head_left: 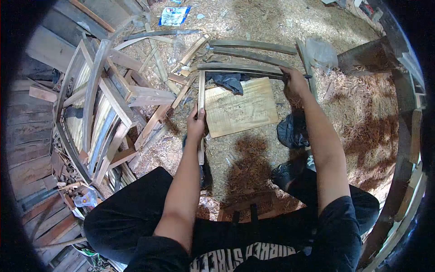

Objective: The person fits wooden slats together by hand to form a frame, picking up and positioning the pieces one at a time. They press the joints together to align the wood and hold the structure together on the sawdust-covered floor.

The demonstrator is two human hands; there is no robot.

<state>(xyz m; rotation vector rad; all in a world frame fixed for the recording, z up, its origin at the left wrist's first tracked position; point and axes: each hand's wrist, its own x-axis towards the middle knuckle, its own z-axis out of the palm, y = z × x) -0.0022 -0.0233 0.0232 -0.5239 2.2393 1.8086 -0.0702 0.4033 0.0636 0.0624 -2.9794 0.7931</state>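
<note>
My left hand [195, 124] is closed around a pale, narrow wooden strip [201, 90] that runs away from me. At the far end of that strip, a longer grey wooden strip [244, 68] crosses to the right. My right hand [295, 82] has its fingers wrapped on the right end of this grey strip. Between my hands a flat, light wooden board [242, 109] lies on the sawdust floor. A crumpled dark cloth [229, 81] covers part of the board's far edge.
Two more strips [253, 45] lie beyond my hands. A stack of wooden frames [95, 90] stands at left. A black plastic bag [292, 131] sits right of the board. A clear plastic bag [321, 52] and a heavy beam [364, 56] are at far right.
</note>
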